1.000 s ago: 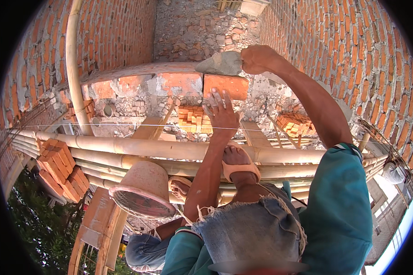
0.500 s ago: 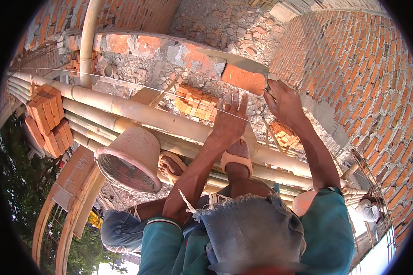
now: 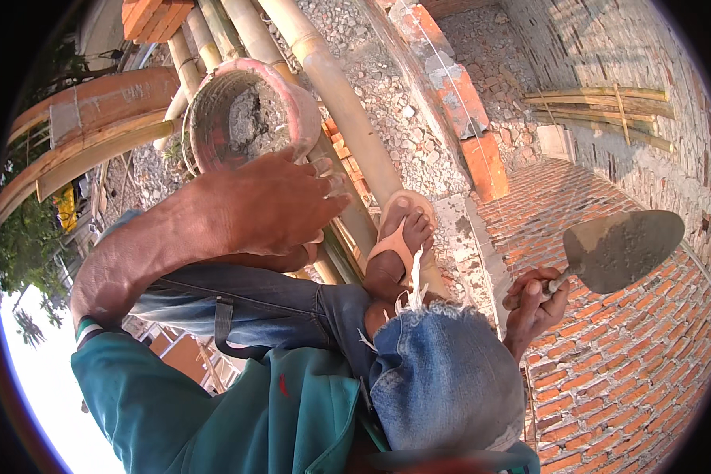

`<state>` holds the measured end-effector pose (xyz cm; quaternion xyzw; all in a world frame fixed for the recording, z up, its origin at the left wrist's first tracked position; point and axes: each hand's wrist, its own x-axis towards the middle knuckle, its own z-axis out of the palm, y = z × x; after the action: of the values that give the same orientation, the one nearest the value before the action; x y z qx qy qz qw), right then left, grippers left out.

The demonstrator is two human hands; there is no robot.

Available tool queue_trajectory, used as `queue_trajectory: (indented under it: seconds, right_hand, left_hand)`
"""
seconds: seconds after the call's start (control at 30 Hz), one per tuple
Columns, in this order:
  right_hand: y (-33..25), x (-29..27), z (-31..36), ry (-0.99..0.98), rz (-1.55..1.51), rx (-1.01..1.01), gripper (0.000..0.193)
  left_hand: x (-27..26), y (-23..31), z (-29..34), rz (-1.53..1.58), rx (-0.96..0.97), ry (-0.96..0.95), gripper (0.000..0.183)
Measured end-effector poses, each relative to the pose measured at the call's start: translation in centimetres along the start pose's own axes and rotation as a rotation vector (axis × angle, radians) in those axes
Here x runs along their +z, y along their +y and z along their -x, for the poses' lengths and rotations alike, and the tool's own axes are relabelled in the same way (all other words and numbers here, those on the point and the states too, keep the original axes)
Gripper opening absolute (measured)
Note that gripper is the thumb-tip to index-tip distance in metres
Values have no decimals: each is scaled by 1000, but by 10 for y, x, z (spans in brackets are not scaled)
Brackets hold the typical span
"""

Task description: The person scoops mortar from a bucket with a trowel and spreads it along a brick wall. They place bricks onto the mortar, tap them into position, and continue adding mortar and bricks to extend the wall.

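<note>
Brick walling [image 3: 632, 340] fills the lower right; loose rubble [image 3: 387, 103] covers the ground beyond the bamboo poles [image 3: 324, 63], which slant down from the top edge. Raised brick course [image 3: 454, 91] at upper centre, grey mortar on its faces; orange brick [image 3: 486, 166] at its near end. Stacked bricks [image 3: 156, 17] at the top left, by the poles.

Round bucket [image 3: 304, 114] upper left of centre, mouth toward the viewer, grey mortar inside. Left hand [image 3: 280, 201] in front of its lower rim: fingers parted, loosely bent, nothing seen in the grasp; contact with the rim cannot be told.

Right hand [image 3: 539, 306] well apart, at right, fingers wrapped round the handle of a trowel [image 3: 624, 251]. Blade points up and right, grey smears on its face. Sandalled foot [image 3: 407, 233] on a pole, between the hands.
</note>
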<state>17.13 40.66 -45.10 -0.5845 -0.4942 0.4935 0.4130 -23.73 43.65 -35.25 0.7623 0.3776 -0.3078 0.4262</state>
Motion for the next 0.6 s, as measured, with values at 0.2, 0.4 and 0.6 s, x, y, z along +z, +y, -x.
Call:
queue_trajectory:
  seconds: [0.2, 0.4, 0.6]
  right_hand:
    - [93, 2, 106, -289, 611, 327, 22]
    - [162, -8, 191, -111, 303, 464, 25]
    - [195, -1, 199, -17, 153, 576, 43]
  left_hand:
    - [-1, -29, 105, 183, -428, 118, 62]
    - [8, -58, 147, 318, -762, 283, 62]
    - [14, -85, 155, 440, -738, 429, 61]
